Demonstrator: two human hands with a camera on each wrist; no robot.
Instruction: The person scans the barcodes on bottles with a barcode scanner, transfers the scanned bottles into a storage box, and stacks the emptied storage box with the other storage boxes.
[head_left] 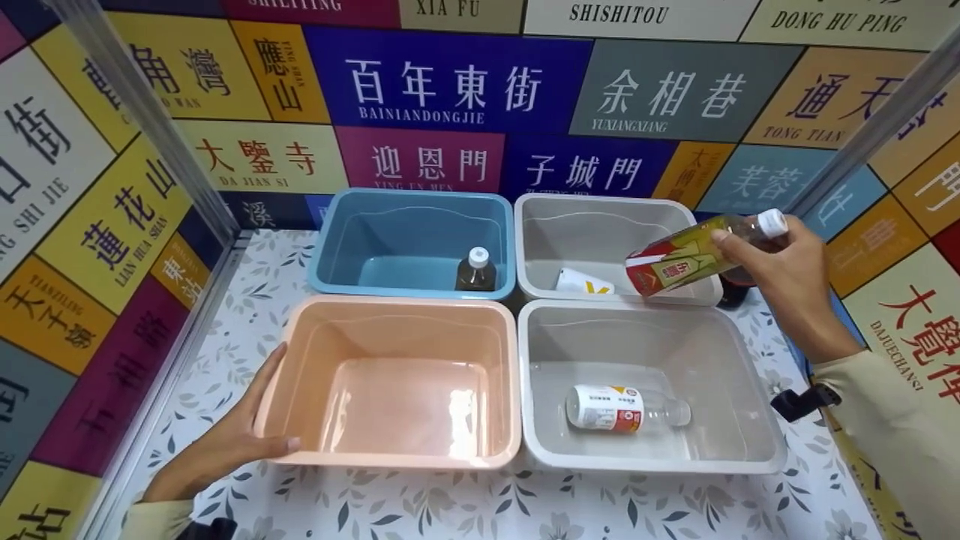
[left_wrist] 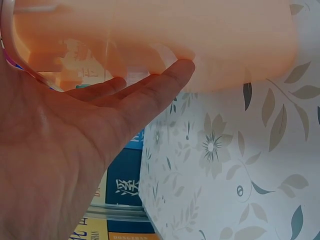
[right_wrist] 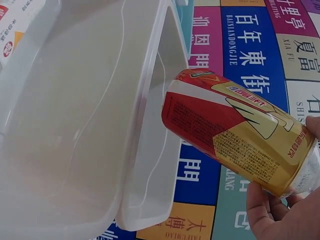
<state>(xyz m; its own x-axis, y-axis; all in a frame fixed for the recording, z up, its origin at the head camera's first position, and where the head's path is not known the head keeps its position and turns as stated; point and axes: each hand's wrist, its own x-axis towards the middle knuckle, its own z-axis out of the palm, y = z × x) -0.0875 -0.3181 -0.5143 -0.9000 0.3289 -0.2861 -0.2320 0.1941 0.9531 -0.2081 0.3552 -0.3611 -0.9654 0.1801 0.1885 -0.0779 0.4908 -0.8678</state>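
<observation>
Holding a bottle (head_left: 679, 259) in the right grip (head_left: 799, 289), wrapping fingers and thumb round its upper part; tilting it with the base down to the left and overlapping the right side of the back grey bin (head_left: 600, 225) in the head view. Seeing the white cap (head_left: 771, 223) only from the head; making out small print on the label (right_wrist: 235, 130) only from the right wrist, losing the cap there at the frame edge. Spreading the left grip (head_left: 229, 439) wide against the peach bin (head_left: 405, 458), resting the thumb at the near left corner. Revealing, from the left wrist, fingertips (left_wrist: 185, 67) touching that bin's outer wall, but hiding some of them in the head view. Finding, from the head alone, a dark bottle (head_left: 476, 276) standing in the blue bin (head_left: 412, 225) and a white item (head_left: 581, 282) in the back grey bin. Showing a clear bottle (head_left: 611, 409) lying whole in the front grey bin (head_left: 652, 464) from the head, but catching apparently just a bit of it at the right wrist view's upper left. Showing the leaf-patterned surface (head_left: 375, 502) from the head and left wrist.
</observation>
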